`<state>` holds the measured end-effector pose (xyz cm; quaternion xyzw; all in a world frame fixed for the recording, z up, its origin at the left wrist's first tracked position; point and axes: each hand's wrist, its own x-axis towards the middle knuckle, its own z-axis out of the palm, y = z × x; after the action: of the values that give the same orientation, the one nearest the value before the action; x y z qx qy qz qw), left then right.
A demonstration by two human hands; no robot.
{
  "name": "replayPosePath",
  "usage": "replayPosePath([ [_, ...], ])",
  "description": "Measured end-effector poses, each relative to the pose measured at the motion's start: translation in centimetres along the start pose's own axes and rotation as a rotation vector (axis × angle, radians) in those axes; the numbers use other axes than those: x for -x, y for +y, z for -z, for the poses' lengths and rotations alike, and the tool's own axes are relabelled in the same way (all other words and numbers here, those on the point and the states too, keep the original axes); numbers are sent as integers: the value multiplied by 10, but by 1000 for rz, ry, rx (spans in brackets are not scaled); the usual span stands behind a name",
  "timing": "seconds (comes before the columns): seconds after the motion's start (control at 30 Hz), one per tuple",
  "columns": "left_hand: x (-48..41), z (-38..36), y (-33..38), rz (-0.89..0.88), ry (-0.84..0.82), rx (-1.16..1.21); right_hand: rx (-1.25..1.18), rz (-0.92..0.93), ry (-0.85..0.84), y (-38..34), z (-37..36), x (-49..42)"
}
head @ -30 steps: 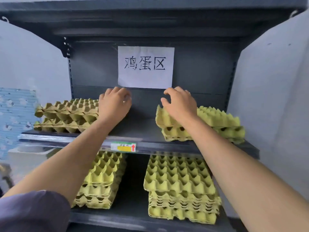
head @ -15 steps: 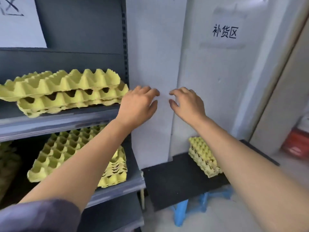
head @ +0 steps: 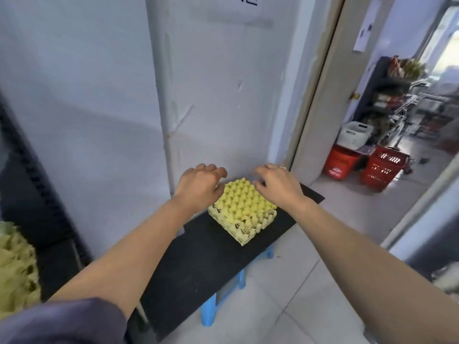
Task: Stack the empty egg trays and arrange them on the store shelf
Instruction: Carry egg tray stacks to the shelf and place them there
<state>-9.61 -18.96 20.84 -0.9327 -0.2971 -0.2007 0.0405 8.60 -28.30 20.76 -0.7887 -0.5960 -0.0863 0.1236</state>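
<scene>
Two bare hands are held out over a short stack of egg trays (head: 244,212), yellow, which is set on a black board (head: 198,269) close to the white wall (head: 223,108). The stack is placed with one corner toward the camera and its far corner between the hands. The left hand (head: 198,187) is seen palm down at the stack's far left edge, fingers spread and loosely bent, nothing gripped. Its thumb is laid very near the tray rim, but contact cannot be confirmed. The right hand (head: 278,186) is held palm down at the far right edge, fingers likewise loosely curved, nothing held; a ring (head: 283,167) is worn on one finger. Whether its fingertips touch the top tray cannot be told. Most of the top tray is left uncovered, nearer the camera than both hands. The board is carried on a blue stool (head: 208,314), only its legs shown, on pale floor tiles. At the left frame edge a second pile of trays (head: 15,269) is partly seen, blurred, beside a dark shelf upright (head: 37,184), well apart from the hands. A grey-purple sleeve (head: 62,321) is seen on the left arm. Past the door frame (head: 320,95) on the right, two red baskets (head: 382,170) are stood on the floor, well apart from the stack.
</scene>
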Motion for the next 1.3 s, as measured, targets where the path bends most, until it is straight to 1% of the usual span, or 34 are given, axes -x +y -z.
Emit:
replayPosePath([
  [0.2, -72, -68, 20, 52, -88, 7, -10, -26, -89, 89, -36, -42],
  [0.33, -113, -116, 36, 159, -179, 23, -21, -15, -162, 150, -60, -77],
  [0.5, -142, -164, 43, 299, -275, 59, -48, 5, -270, 203, -91, -112],
  [0.73, -169, -234, 27, 445, -398, 83, -111, 11, -419, 249, -151, -168],
  [0.83, -186, -269, 12, 500, -434, 117, -95, 2, -492, 268, -182, -195],
  [0.97, -215, -313, -7, 534, -489, 134, -60, -20, -582, 289, -223, -230],
  [1.13, -235, -362, -22, 598, -546, 126, -95, -45, -662, 309, -274, -260],
  [1.3, -229, -416, -30, 775, -653, 158, -206, -113, -761, 323, -340, -276],
])
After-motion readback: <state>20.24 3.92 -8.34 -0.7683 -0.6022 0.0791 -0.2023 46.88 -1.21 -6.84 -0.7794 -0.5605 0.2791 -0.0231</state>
